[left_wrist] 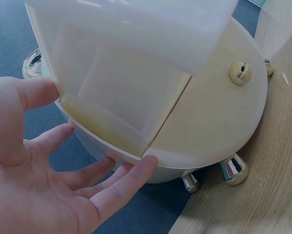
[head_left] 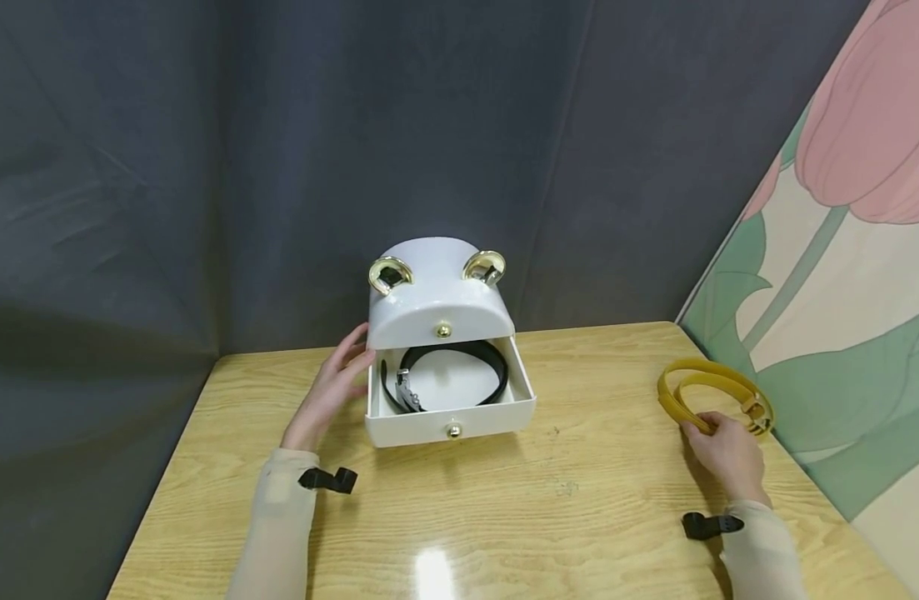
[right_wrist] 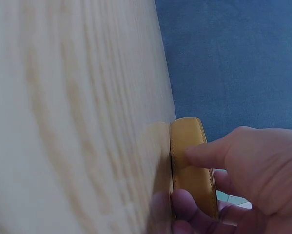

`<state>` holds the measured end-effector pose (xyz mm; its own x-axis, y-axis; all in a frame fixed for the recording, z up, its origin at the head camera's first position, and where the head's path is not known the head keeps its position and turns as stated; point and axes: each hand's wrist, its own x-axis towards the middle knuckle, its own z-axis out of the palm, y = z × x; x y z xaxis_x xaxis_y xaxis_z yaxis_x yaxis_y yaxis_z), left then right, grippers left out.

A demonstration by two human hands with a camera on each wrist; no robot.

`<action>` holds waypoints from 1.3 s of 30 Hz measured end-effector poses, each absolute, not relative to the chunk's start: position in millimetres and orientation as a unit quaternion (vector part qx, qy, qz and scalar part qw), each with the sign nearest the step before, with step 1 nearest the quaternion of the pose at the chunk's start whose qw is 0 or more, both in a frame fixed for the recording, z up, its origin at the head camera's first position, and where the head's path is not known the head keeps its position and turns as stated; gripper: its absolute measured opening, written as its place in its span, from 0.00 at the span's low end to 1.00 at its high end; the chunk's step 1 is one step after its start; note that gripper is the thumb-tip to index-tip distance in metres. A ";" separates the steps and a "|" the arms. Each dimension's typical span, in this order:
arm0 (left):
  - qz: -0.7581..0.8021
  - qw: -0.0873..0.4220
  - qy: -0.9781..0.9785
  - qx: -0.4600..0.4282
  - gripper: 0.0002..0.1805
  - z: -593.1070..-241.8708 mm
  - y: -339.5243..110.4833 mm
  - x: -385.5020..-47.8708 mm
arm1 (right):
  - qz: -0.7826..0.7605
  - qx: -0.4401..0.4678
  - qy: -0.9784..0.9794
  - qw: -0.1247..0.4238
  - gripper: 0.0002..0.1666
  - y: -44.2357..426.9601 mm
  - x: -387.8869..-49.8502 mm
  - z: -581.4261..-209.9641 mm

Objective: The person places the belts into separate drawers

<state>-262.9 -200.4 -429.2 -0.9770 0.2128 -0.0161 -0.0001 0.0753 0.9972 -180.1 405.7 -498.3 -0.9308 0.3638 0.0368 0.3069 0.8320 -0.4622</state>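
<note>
A white drawer box (head_left: 442, 312) with gold ear-like rings stands toward the back of the table. Its lower drawer (head_left: 414, 431) is pulled out, and a coiled black belt (head_left: 496, 357) with a silver buckle lies inside. My left hand (head_left: 335, 386) is spread along the box's left side; in the left wrist view the fingertips (left_wrist: 148, 163) touch its edge. At the table's right, a coiled yellow belt (head_left: 669, 400) stands on its edge. My right hand (head_left: 731, 454) pinches its near side, thumb on the outer face (right_wrist: 194, 180) and other fingers partly hidden.
The wooden table (head_left: 579, 517) runs up to a dark curtain (head_left: 429, 125) behind the box. A wall panel with painted tulips (head_left: 834, 333) borders the right edge, close to the yellow belt. Gold feet (left_wrist: 235, 170) show under the box.
</note>
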 end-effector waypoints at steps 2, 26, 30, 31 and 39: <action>0.675 0.079 0.730 0.074 0.37 -428.7 -200.1 -262.5 | 0.232 -0.176 -0.955 0.062 0.32 405.6 -180.0 -498.8; 0.669 0.082 0.735 0.074 0.37 -426.6 -198.4 -262.2 | 0.237 -0.131 -0.957 0.102 0.33 368.6 -168.5 -478.0; 0.660 0.085 0.742 0.078 0.37 -423.4 -195.3 -260.8 | 0.245 -0.128 -0.954 0.113 0.32 366.6 -163.6 -479.8; 0.659 0.085 0.744 0.078 0.37 -422.7 -194.6 -260.5 | 0.246 -0.122 -0.954 0.124 0.31 364.5 -162.3 -479.5; 0.649 0.081 0.754 0.062 0.38 -422.7 -199.7 -258.8 | 0.265 -0.024 -0.933 0.243 0.17 318.3 -158.7 -463.6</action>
